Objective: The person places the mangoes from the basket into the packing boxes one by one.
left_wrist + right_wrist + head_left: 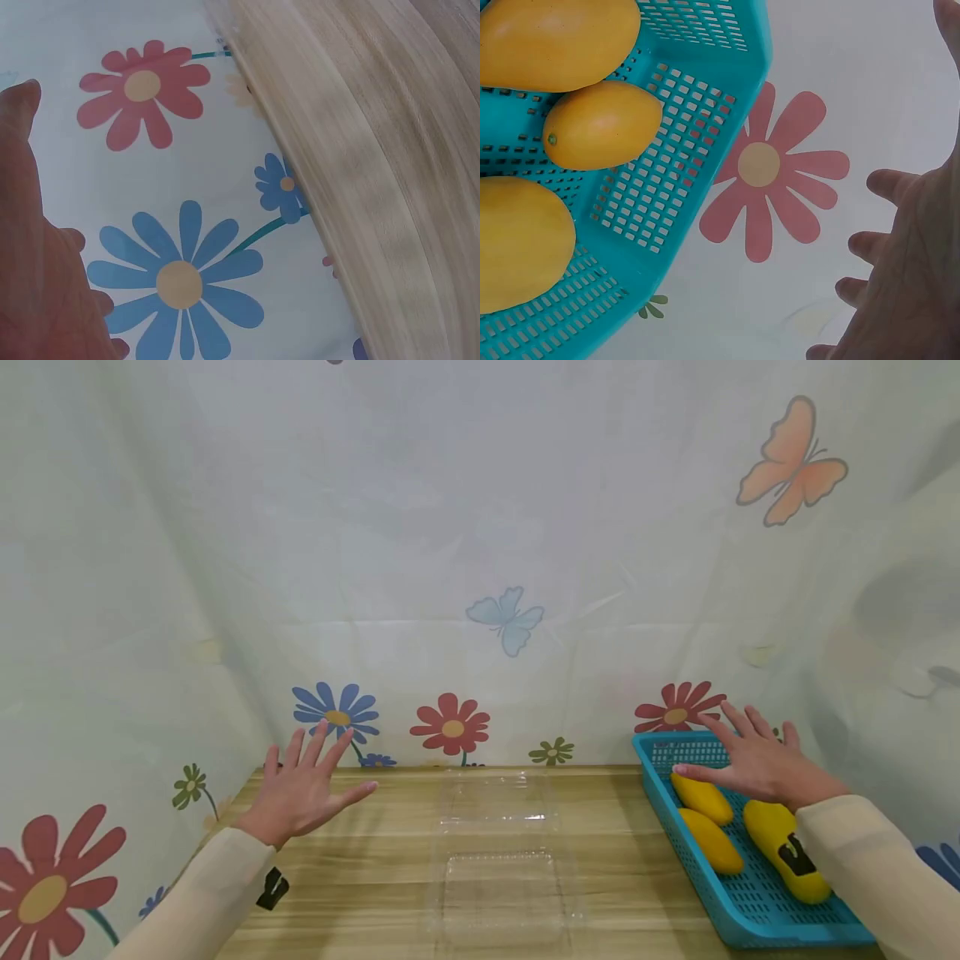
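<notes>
My left hand is held up over the left side of the table, fingers spread and nothing in it. On the other side my right hand, also empty with spread fingers, hovers above a turquoise plastic basket. Inside the basket lie three yellow mangoes: a small one near the far end, another mango along the left wall, and a larger mango partly covered by my right wrist. Between the hands a clear plastic clamshell box lies unfolded on the table.
The wood-grain table ends against a pale curtain printed with flowers and butterflies, which also closes off both sides. The basket stands at the table's right, close to the back curtain. A black wrist-camera part shows under the left sleeve.
</notes>
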Action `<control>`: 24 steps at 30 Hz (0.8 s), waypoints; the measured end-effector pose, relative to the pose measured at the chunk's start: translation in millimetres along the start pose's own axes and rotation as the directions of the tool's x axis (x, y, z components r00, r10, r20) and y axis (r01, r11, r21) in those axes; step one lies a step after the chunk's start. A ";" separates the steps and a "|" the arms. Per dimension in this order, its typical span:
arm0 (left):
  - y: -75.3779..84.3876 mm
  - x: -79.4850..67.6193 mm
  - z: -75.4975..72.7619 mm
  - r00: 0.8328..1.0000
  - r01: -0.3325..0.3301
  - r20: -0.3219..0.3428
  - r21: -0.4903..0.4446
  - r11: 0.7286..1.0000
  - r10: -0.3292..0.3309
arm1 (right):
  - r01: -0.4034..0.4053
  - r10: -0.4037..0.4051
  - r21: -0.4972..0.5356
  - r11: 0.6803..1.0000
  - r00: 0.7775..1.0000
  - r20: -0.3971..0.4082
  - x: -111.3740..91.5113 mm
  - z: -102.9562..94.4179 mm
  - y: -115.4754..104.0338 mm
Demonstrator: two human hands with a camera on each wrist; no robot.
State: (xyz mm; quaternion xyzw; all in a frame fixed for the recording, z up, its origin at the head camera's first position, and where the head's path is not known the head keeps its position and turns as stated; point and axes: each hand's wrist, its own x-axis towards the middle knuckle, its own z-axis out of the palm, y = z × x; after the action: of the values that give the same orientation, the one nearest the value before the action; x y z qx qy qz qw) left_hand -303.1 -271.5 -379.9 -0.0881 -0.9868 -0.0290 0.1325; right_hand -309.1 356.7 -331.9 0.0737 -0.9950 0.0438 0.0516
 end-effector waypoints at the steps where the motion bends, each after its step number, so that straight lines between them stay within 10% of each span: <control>1: 0.0 0.2 0.0 1.000 -0.001 0.000 0.001 1.000 0.001 | -0.001 0.001 0.001 1.000 1.000 0.002 -0.1 0.3 0.3; 24: 26.7 -14.5 20.8 0.998 -0.060 0.000 -0.191 0.980 0.061 | 0.029 -0.032 -0.072 0.997 0.999 -0.041 -3.6 0.5 14.2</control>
State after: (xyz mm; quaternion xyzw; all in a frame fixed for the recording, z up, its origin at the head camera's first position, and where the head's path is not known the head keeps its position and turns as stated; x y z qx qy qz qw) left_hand -289.8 -246.0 -402.9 -0.1304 -0.9768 -0.1191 0.1214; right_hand -307.8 371.1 -333.9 0.0862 -0.9933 0.0092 0.0759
